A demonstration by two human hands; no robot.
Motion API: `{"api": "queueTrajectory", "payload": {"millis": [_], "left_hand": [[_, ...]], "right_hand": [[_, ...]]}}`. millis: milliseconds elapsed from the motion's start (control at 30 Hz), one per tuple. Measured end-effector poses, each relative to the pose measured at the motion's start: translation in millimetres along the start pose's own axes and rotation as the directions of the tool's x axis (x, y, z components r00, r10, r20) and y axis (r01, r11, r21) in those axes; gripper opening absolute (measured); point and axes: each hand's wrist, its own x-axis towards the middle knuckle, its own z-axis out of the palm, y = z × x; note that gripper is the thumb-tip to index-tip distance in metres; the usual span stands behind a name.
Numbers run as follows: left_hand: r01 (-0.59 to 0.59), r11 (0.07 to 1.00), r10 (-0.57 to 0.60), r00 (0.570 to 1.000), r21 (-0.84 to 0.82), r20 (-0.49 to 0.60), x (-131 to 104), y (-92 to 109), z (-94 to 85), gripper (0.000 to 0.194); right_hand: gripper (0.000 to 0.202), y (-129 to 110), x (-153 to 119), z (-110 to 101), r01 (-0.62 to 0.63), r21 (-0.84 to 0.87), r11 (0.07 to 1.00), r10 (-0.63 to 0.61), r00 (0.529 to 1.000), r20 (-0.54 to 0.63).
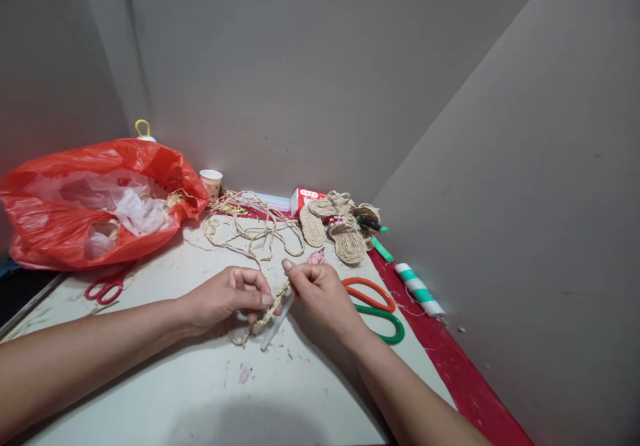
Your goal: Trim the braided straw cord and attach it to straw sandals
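Observation:
Between my two hands runs a short braided straw cord (270, 311), pale tan, with a loop of it hanging below the left fingers. My left hand (233, 298) pinches the cord between thumb and fingers. Farther along, my right hand (320, 293) is closed on the cord's other end, thumb on top. A translucent white stick (277, 326) slants under the right fingers; whether they hold it or it lies on the board, I cannot tell. Behind the hands, a long twisted straw cord (273, 229) lies in loose loops. Small woven straw soles (349, 243) are piled at the back right.
An open red plastic bag (65, 246) stands at left, with red-handled scissors (106, 289) before it. Scissors with orange and green handles (397, 326) lie right of my right hand. A paper cup (211, 183), a red-white box (301, 197) and a green-white roll (419, 289) sit near the grey walls.

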Motion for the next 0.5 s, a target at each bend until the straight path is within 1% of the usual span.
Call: {"api": "queueTrajectory", "payload": {"millis": [100, 167, 267, 333, 400, 500], "left_hand": [[0.023, 0.999, -0.023, 1.0, -0.035, -0.005, -0.1, 0.2, 2.6, 0.019], [0.026, 0.996, -0.027, 1.0, -0.089, -0.001, -0.5, 0.3, 4.9, 0.019], [0.082, 0.981, -0.07, 0.995, -0.177, 0.071, -1.6, 0.1, 7.0, 0.02], [0.096, 0.977, -0.076, 0.991, -0.188, 0.108, -2.1, 0.2, 6.7, 0.02], [0.069, 0.978, -0.053, 0.995, -0.196, 0.086, -1.6, 0.5, 4.9, 0.019], [0.032, 0.967, -0.024, 0.999, -0.253, 0.038, 1.8, 1.1, 0.1, 0.017]], "right_hand": [[0.052, 0.2, -0.2, 1.3, -0.012, -0.01, 1.0, 0.012, 1.0, -0.006], [0.052, -0.2, -0.8, 3.1, -0.015, -0.018, 1.0, 0.015, 1.0, -0.014], [0.054, -1.6, -2.1, 5.1, -0.017, -0.022, 1.0, 0.016, 1.0, -0.017], [0.055, -2.5, -2.7, 2.2, -0.017, -0.012, 1.0, 0.017, 1.0, 0.018], [0.057, -3.6, -3.1, -7.2, -0.028, -0.019, 0.999, 0.029, 0.997, 0.067], [0.058, -6.5, -3.9, -32.5, -0.074, -0.092, 0.993, 0.082, 0.993, 0.087]]}}
